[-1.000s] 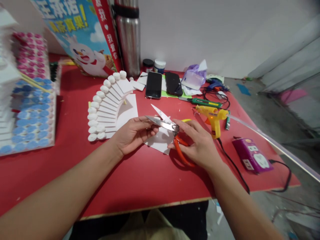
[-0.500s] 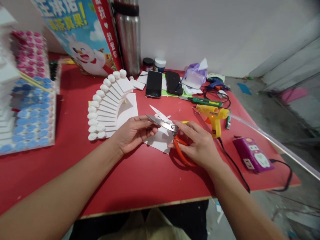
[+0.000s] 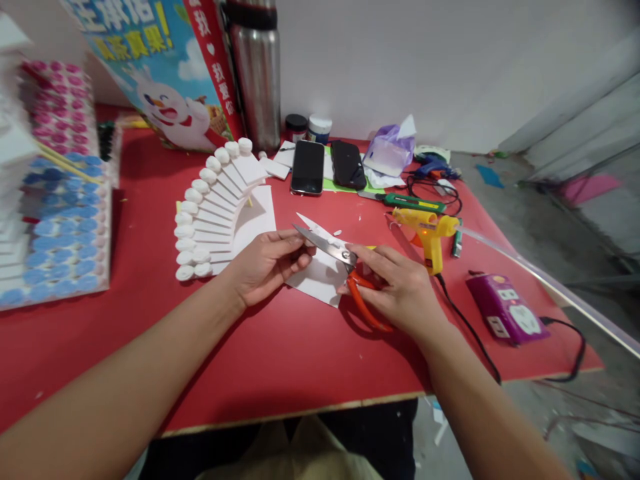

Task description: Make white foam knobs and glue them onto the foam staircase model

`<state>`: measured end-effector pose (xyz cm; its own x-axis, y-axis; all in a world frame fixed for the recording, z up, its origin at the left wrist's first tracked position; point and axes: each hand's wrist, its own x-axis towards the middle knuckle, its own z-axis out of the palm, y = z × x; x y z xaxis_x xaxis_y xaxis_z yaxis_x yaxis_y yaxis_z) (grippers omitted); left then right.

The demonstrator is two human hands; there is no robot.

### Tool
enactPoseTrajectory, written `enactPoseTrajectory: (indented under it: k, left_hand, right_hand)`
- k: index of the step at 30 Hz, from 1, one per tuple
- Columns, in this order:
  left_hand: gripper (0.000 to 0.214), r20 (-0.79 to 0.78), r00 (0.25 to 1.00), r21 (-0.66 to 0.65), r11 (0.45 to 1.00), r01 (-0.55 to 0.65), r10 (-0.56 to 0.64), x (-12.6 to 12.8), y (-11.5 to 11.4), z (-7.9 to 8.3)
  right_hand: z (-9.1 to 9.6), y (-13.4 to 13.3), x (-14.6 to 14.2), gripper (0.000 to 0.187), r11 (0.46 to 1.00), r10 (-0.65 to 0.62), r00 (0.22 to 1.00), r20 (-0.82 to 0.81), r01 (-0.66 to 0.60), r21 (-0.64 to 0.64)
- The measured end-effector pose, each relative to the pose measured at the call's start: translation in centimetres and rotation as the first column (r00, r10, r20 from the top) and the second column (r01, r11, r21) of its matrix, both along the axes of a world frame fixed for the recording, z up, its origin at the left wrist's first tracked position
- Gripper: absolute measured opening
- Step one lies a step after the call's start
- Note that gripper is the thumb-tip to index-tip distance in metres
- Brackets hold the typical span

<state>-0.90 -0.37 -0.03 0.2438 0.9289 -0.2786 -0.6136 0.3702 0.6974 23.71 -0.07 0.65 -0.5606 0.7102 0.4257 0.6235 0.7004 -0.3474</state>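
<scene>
My right hand (image 3: 400,283) is closed round the orange handles of a pair of scissors (image 3: 327,245), whose blades point up and left, slightly apart. At the blades, my left hand (image 3: 270,263) pinches with thumb and fingers; whatever lies between them is too small and hidden to name. Beneath the scissors is a white sheet (image 3: 315,283) with small white scraps (image 3: 338,233) near the blades. Left of my left hand, a fan-shaped white piece (image 3: 215,210) made of strips with round white knobs along its outer edge rests on the red table (image 3: 280,373).
A yellow glue gun (image 3: 425,233) with a long clear stick lies at right, beside a purple box (image 3: 507,310) and its cable. Behind are a green-handled tool (image 3: 414,203), two phones (image 3: 307,168), jars and a steel flask (image 3: 257,80). Blue rosettes (image 3: 60,230) stand at left.
My left fingers and the scissors have shifted very slightly, and the blades look a little closer together. A small white scrap now shows apart, just above the blades.
</scene>
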Motion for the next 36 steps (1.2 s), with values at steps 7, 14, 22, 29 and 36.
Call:
enactPoseTrajectory:
  k: [7, 14, 22, 29, 36]
  left_hand:
    - [0.010, -0.046, 0.998, 0.020, 0.999, -0.029, 0.030, 0.2, 0.0, 0.1]
    - [0.017, -0.095, 0.995, -0.009, 0.999, -0.043, 0.042, 0.1, -0.1, 0.5]
    - [0.015, 0.040, 0.998, -0.055, 0.997, 0.059, -0.057, -0.2, -0.3, 0.9]
    - [0.015, 0.110, 0.991, -0.092, 0.991, 0.092, -0.082, -0.3, -0.4, 0.7]
    - [0.007, 0.089, 0.993, -0.132, 0.987, 0.087, -0.075, -0.3, -0.4, 0.7]
  right_hand:
    - [0.0, 0.0, 0.0, 0.042, 1.000, 0.004, 1.000, 0.018, -0.004, 0.006]
    - [0.1, -0.2, 0.0, 0.039, 1.000, 0.005, 0.999, 0.036, -0.005, 0.016]
    - [-0.3, 0.5, 0.1, 0.045, 0.953, -0.303, 0.953, -0.019, 0.302, -0.022]
    - [-0.8, 1.4, 0.9, 0.042, 0.881, -0.465, 0.884, 0.037, 0.467, -0.074]
    - [-0.7, 0.9, -0.1, 0.043, 0.852, -0.523, 0.838, 0.158, 0.515, 0.089]
